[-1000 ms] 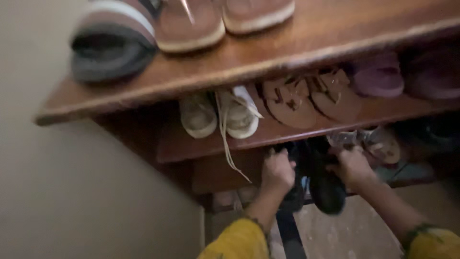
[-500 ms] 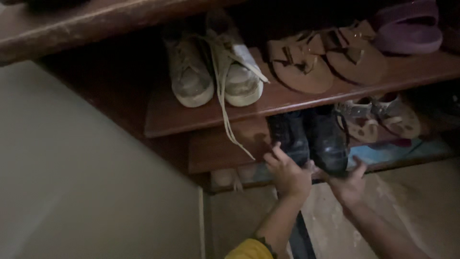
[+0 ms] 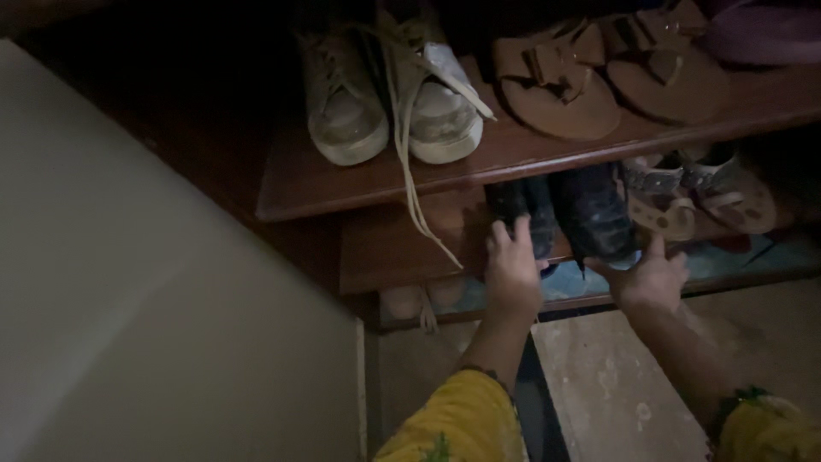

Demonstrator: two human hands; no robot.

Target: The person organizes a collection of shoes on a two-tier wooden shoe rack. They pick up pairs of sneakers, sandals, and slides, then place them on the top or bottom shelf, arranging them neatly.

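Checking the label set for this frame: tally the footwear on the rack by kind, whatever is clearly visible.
Pale lace-up sneakers, middle shelf: 2
Brown flat sandals, middle shelf: 2
Dark shoes, lower shelf, at both hands: 2
Strappy sandals, lower shelf: 2
Purple item at top right, cut off by the frame: not counted
Total: 8

Both forearms enter from the 6 o'clock edge and reach toward 12 o'clock, each in a yellow sleeve pushed back to mid-forearm, bare from there to the wrist.

Left hand: back of hand toward the camera, fingers together and extended toward 12 o'clock, wrist straight, palm facing down and away. Fingertips lie flat, not curled.

Right hand: at 3 o'clock of the left, well apart from it. Palm down, fingers spread slightly, thumb angled toward 10 o'clock. Forearm runs diagonally from 5 o'clock. Low light; finer finger detail unclear.
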